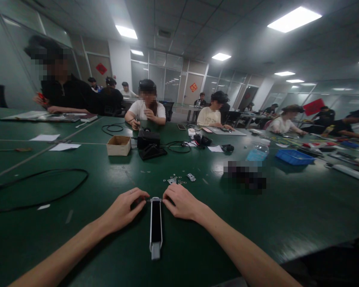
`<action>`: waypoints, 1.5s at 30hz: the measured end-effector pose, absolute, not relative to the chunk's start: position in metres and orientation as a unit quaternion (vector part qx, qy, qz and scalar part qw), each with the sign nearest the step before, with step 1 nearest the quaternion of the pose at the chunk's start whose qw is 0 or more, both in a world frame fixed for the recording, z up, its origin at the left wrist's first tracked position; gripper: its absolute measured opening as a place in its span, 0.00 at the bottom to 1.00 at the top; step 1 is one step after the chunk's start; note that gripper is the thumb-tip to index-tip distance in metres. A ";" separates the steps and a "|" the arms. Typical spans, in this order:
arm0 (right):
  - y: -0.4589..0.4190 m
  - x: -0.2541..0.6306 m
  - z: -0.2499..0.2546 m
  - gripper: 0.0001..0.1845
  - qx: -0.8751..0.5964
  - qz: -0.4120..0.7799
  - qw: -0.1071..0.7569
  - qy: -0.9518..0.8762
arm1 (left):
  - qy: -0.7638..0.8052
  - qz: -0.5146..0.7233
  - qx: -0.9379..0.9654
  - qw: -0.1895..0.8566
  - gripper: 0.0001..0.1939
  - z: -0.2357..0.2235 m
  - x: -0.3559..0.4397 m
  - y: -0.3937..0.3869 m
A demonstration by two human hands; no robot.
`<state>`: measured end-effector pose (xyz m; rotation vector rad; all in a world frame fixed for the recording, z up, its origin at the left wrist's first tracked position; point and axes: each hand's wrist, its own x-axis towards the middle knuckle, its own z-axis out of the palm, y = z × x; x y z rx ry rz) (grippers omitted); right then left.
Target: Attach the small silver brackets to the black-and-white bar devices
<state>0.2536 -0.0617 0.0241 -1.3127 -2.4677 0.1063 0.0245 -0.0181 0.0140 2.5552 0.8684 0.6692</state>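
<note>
Nearest the camera: two bare forearms, the left one (pixel 77 245) and the right one (pixel 233 239), reaching in from the lower edge. Largest item is the green table (pixel 32 243), which spans most of the lower view. Across it sit co-workers, among them a person in a dark top (pixel 71 93) at far left and a person in a white shirt (pixel 159 111) opposite. On the left, a loose black cable (pixel 88 174) loops over the surface. Farther back stand a black stand-like object (pixel 148 139), an open pale box (pixel 119 149) just beside it, a blue tray (pixel 293 160) and a bottle (pixel 259 152) near that tray.

Working item: a long black-and-white device (pixel 156 223), lying flat on the table between the forearms, its grey end toward the camera. Left hand (pixel 127 205) and right hand (pixel 181 201) flank its far end, fingers curled in from either side — whether they pinch a part or only touch the end, cannot tell.

Just beyond the hands: a metal bracket (pixel 191 177), a flat metal plate (pixel 171 181) and — smallest — scattered rings (pixel 180 182).
</note>
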 end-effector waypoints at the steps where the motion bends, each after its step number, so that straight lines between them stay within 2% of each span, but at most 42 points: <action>1: -0.062 0.254 0.024 0.05 -0.463 0.041 0.170 -0.869 | 0.311 0.232 0.903 0.185 0.13 0.014 0.025 -0.018; 13: -0.062 0.254 0.030 0.06 -0.461 0.044 0.170 -0.870 | 0.307 0.217 0.902 0.211 0.11 0.013 0.023 -0.019; 18: -0.050 0.287 0.032 0.09 -0.568 -0.048 0.176 -0.803 | 0.317 0.208 0.902 0.208 0.13 0.014 0.023 -0.022; 24: -0.040 0.323 0.027 0.11 -0.632 -0.058 0.132 -0.761 | 0.325 0.202 0.901 0.203 0.13 0.012 0.022 -0.021; 34: -0.031 0.312 0.015 0.12 -0.593 -0.052 0.087 -0.799 | 0.346 0.177 0.891 0.233 0.10 0.016 0.024 -0.023; 45: -0.027 0.310 0.017 0.13 -0.651 -0.047 0.042 -0.756 | 0.349 0.173 0.892 0.231 0.11 0.012 0.025 -0.020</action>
